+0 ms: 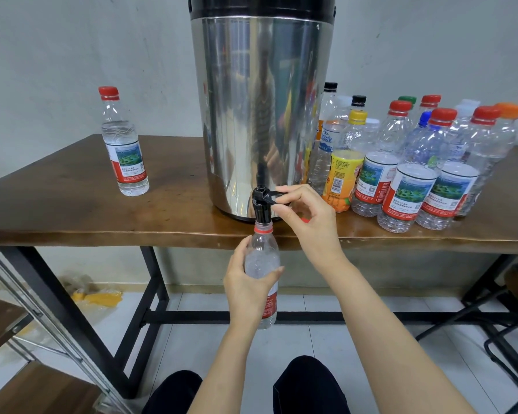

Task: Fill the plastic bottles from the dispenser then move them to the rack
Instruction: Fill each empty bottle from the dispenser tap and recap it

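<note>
Here we are mid-fill: the left hand [248, 285] is wrapped round the middle of an uncapped bottle [262, 258], holding it upright below the table [72, 204] edge with its mouth right up under the black tap [260, 204]. The right hand [308, 216] pinches the tap's lever between thumb and forefinger, other fingers curled in, and there's a flash of red tucked in the palm, very likely the cap [305, 220], though I can't say for sure. How full the bottle is, I can't read; no stream shows either. The steel dispenser [260, 115] stands at the table's near edge, centre. On the score so far: one capped bottle [123, 150] stands alone on the table to the left, looking full of water, so that's probably one done but not yet racked. To the right, a big crowd of empties [407, 174] stands packed together, caps on, so plenty of work is waiting. Near left, low down, a metal frame with wooden shelves [27, 318] looks like the rack, and I can see no bottles on the part in view. Early days, then: this one needs topping up, capping and carrying over, and all the rest follow.
</note>
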The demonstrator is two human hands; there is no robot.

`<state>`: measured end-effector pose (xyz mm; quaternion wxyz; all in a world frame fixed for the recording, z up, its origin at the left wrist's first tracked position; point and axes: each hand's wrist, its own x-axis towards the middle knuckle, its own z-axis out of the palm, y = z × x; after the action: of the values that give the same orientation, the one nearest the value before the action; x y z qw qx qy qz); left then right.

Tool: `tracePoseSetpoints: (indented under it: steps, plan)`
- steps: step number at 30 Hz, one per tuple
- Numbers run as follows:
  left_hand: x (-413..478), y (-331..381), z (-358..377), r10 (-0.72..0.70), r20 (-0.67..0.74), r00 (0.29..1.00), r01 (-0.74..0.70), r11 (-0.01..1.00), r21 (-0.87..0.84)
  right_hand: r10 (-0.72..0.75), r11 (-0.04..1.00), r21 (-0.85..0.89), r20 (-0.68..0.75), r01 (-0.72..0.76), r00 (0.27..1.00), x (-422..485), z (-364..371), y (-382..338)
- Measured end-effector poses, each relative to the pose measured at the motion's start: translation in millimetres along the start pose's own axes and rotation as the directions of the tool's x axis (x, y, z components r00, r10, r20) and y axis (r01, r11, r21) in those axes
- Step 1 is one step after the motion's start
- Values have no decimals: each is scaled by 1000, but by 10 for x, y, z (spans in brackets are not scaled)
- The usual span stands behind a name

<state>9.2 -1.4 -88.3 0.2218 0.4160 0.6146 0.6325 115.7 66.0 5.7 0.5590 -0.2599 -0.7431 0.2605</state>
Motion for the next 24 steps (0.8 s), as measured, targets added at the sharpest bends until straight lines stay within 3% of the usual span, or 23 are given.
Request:
tracePoseSetpoints:
  steps: [11,24]
  plan:
    - [42,-50,-19,24,8,1000,-24,1000,1,-176,899,-375,165,227,970,87,-179,-35]
    - [67,-70,1,31,22,999,-30,999,-22,-405,702,-526,260,480,877,279,-74,-245]
